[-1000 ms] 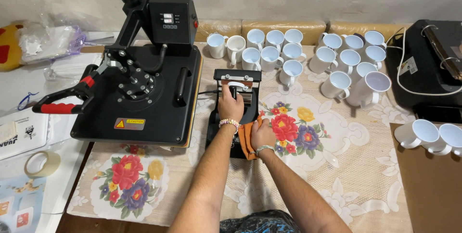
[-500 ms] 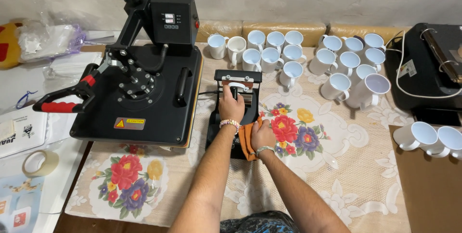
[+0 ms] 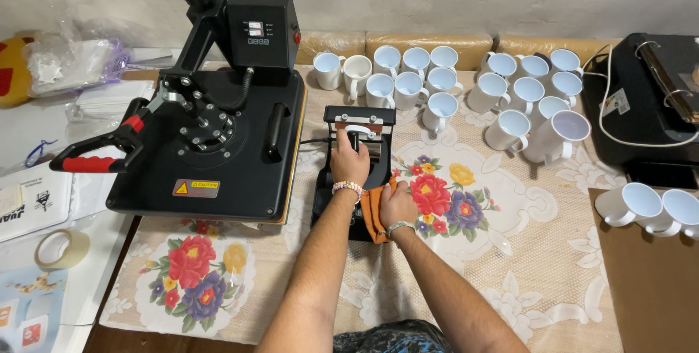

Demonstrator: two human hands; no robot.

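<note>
Glossy white ceramic mugs [image 3: 510,129], matt black metal press [image 3: 218,156], lacy floral cloth [image 3: 510,251].

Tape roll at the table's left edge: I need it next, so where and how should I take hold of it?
The tape roll lies flat, its open core facing up. Probably best to come from above, one finger in the core and thumb on the outer wall, or pinch across the ring. Nothing crowds it.

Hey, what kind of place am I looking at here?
Probably a small home workshop for printing mugs: a flat heat press, a small mug press under the left hand, and rows of blank white mugs on a flowered tablecloth.
</note>
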